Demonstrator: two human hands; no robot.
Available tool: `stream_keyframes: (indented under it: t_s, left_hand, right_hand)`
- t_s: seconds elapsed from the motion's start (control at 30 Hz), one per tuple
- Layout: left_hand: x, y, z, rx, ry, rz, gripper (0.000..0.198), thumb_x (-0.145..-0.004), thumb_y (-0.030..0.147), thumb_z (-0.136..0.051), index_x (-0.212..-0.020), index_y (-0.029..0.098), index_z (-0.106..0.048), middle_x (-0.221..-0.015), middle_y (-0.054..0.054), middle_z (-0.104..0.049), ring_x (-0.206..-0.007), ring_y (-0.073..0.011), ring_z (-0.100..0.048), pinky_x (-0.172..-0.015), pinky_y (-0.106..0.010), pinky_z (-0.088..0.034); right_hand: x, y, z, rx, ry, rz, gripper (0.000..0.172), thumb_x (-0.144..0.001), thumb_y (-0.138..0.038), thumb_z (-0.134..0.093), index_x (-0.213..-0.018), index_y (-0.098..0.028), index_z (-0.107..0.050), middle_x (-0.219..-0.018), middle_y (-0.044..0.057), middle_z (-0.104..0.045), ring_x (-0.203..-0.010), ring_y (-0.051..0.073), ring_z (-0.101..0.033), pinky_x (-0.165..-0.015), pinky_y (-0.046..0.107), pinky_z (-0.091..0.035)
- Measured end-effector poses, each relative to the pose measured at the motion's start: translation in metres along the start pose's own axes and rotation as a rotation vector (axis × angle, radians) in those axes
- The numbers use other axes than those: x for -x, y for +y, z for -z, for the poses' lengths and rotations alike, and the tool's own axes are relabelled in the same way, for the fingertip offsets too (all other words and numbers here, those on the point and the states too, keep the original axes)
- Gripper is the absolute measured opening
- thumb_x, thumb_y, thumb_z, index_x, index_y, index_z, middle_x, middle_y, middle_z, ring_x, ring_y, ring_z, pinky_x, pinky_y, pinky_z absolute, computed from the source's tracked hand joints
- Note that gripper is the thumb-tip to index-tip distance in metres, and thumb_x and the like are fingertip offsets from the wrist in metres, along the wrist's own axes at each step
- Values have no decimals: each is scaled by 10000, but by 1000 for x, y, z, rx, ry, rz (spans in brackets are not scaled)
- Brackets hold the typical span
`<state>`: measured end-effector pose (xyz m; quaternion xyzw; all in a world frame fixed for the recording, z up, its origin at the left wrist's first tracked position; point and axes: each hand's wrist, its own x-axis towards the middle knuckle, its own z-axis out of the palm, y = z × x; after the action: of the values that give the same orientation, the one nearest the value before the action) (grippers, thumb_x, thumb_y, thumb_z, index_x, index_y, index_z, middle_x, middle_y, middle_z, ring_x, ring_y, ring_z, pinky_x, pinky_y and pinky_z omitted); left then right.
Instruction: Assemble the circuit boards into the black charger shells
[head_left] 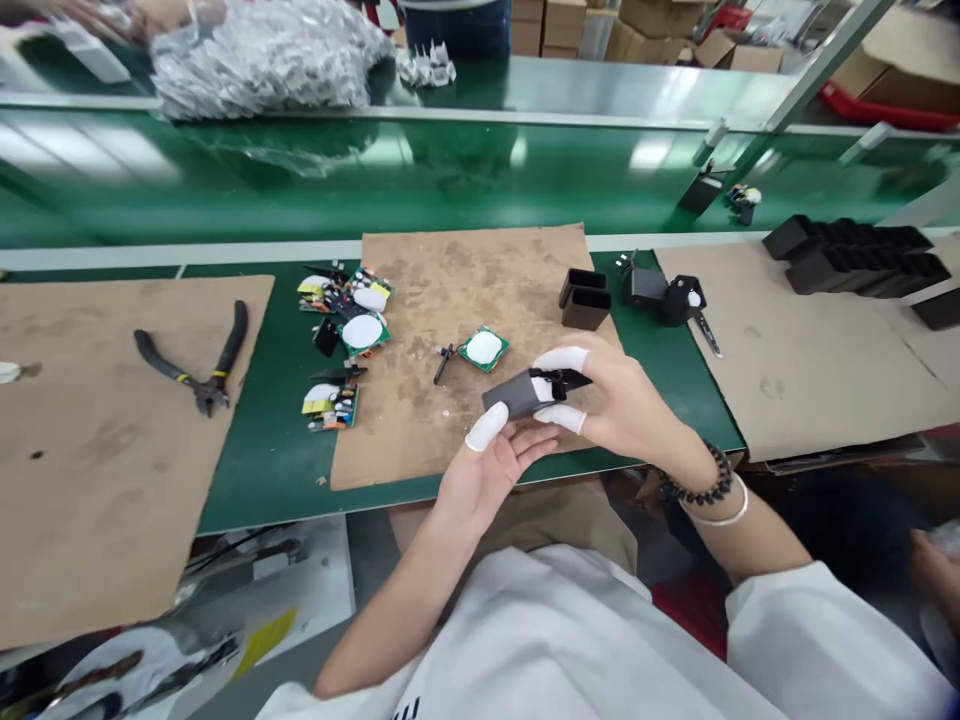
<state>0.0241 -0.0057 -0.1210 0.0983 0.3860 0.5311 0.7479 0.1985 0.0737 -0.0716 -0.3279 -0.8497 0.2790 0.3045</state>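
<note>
Over the front of the middle cardboard sheet, my left hand (495,465) is closed round a black plastic housing (514,397) with its thumb on the near side. My right hand (619,395) pinches the black end piece (571,380) at the housing's right end, where some white also shows; the pinched part is half hidden by the fingers. White finger cots cover several fingertips. Just beyond my hands lies a small green circuit board (484,348) with a round white pad, a short black part (443,364) beside it.
Circuit boards (362,330) lie to the left, past them cutting pliers (206,375). Two empty black housings (585,300) stand right, near black adapter parts (660,290) and tweezers (707,333). More housings (855,260) sit far right. Bagged parts (262,55) and another person's hand (169,15) are across the bench.
</note>
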Motion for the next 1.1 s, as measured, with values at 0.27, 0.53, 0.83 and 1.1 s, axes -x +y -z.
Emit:
stream_keyframes:
  t_s: [0.27,0.53,0.83,1.1]
  left_hand:
    - [5,-51,27,-687,28,-682,342,-979,385,-651,-1263,195,-672,-1000,-95,-801,-895,-220,-775,-788,-348,-644]
    - [-15,-76,23,-1566,125,-1461,377,-942,100,-638,-1304,202,-655,-926,-79,-799,-788,-210,-745,-729,-310,-590]
    - [-13,-76,24,-1572,106,-1450,347,-914,52,-583,-1201,220,-685,-975,-68,-810,-848,-222,-738,-710,-316,-542]
    - [-6,-70,17,-1548,85,-1329,202,-949,129,-620,-1102,223,-713,-985,-55,-798,-843,-199,-734,-720,-308,-575]
  right_hand:
    - [-150,35,22,203,-68,-46,301,-741,-103,-819,-1017,-164,-717,-1056,43,-779,-990,220,-704,-887,298,-514]
    - [-249,97,23,189,138,-410,409,-1048,-423,-589,-1340,-138,-625,-1369,101,-629,-1120,201,-688,-997,425,-591]
    - [-195,109,87,230,-261,-293,480,-757,-138,-836,-1230,-136,-750,-1278,115,-770,-1134,264,-710,-1024,386,-528]
    - [-130,101,68,558,-292,-346,230,-854,-53,-636,-967,-131,-820,-892,122,-817,-813,248,-725,-820,351,-528]
